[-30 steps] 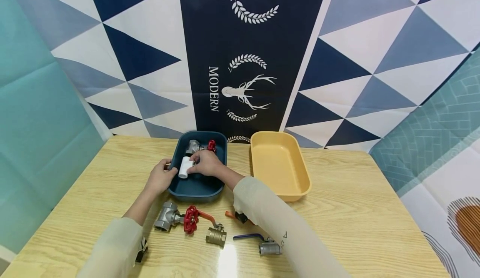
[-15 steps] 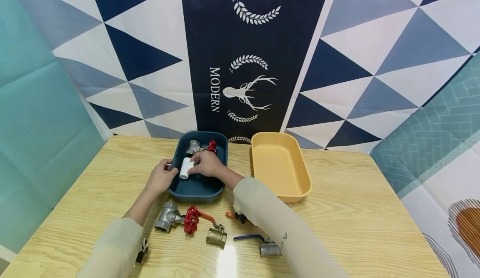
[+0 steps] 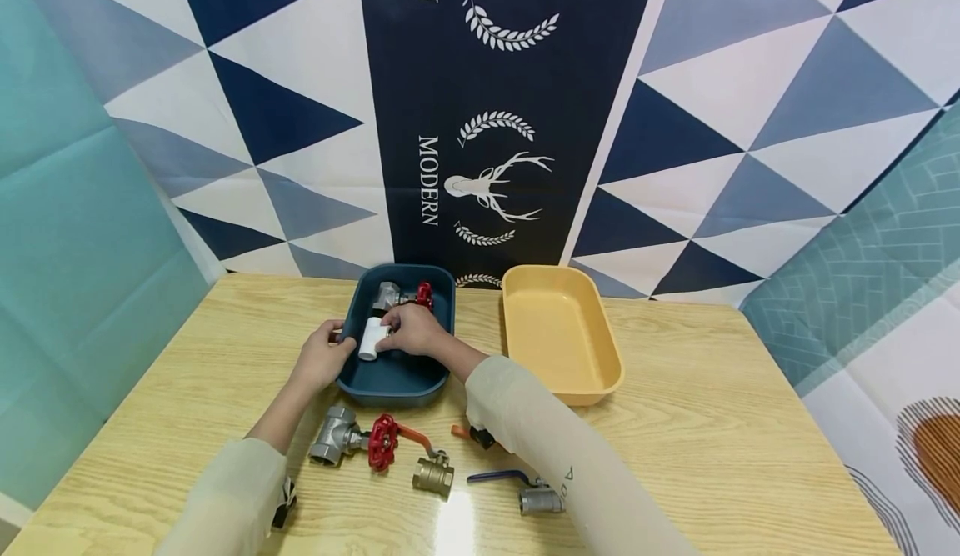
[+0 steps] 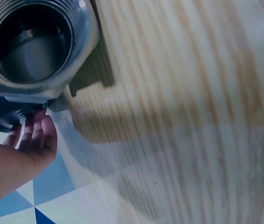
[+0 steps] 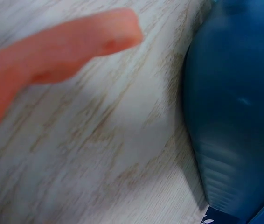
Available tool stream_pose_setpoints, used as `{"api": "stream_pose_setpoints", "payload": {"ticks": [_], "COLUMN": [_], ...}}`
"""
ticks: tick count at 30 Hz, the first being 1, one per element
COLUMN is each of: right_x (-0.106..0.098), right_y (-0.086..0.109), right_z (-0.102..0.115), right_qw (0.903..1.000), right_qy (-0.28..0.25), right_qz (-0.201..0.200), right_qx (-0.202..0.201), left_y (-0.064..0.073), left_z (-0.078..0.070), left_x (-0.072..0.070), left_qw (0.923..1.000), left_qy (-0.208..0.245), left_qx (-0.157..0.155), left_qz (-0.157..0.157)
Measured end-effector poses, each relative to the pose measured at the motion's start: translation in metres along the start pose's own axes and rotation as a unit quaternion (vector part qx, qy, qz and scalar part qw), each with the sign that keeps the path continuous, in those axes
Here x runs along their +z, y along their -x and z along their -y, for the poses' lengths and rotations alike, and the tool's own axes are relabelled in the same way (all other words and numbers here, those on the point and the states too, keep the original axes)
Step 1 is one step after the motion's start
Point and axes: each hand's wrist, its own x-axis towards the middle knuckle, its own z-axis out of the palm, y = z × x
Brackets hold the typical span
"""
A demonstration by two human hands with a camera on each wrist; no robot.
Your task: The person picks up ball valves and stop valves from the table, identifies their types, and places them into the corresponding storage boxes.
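Observation:
In the head view, my right hand [image 3: 412, 328] reaches into the dark blue tub [image 3: 397, 391] and pinches a white pipe tee [image 3: 372, 339] by its right side. A grey gate valve [image 3: 387, 296] with a red handwheel [image 3: 424, 293] lies in the tub's far end, partly behind the tee and the fingers. My left hand [image 3: 322, 359] grips the tub's left rim, its thumb toward the inside. The left wrist view shows the left hand [image 4: 27, 149] with bent fingers against the tub's dark side. The right hand is out of the right wrist view; the tub's wall [image 5: 237, 102] shows there.
A yellow tub [image 3: 558, 331] stands to the right. Near the blue tub lie another gate valve [image 3: 333, 435] with a red wheel [image 3: 383, 443], a brass ball valve [image 3: 432, 474], a blue-handled valve [image 3: 540, 499] and an orange lever [image 3: 461, 431], partly under the right sleeve.

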Motion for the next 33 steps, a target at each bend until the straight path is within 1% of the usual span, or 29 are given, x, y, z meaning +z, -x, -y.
{"api": "stream_pose_setpoints", "payload": {"ticks": [6,13,15,19,22,27,33], "right_x": [0.0001,-0.0002,-0.0003,-0.0001,0.0004,0.0012,-0.0014], "right_y": [0.0027,0.005,0.0052,0.0051,0.0054,0.0061,0.0071], "right_z": [0.0,0.0012,0.0019,0.0035,0.0048,0.0052,0.0057], "right_qw": [1.0,0.9999,0.9997,0.9981,0.9967,0.9955,0.9943], "right_qy": [-0.001,0.004,0.015,0.053,0.077,0.093,0.106], "right_qz": [0.004,-0.001,-0.005,-0.015,-0.016,-0.013,-0.015], "right_qx": [-0.005,-0.016,-0.02,-0.027,-0.018,0.007,0.007], "left_y": [0.0007,0.0005,0.0002,0.0001,0.0009,0.0017,0.0015], "left_z": [0.0009,0.0015,0.0014,0.0011,0.0009,0.0014,0.0019], "left_x": [0.0013,0.0015,0.0011,0.0005,0.0004,0.0014,0.0016], "left_qw": [1.0,1.0,1.0,1.0,1.0,1.0,1.0], "left_qy": [-0.003,-0.002,0.0,0.0,-0.002,-0.002,-0.003], "left_qx": [-0.001,0.003,0.005,0.007,0.006,0.0,0.001], "left_qz": [-0.001,-0.002,-0.001,-0.003,-0.003,0.002,0.002]}}
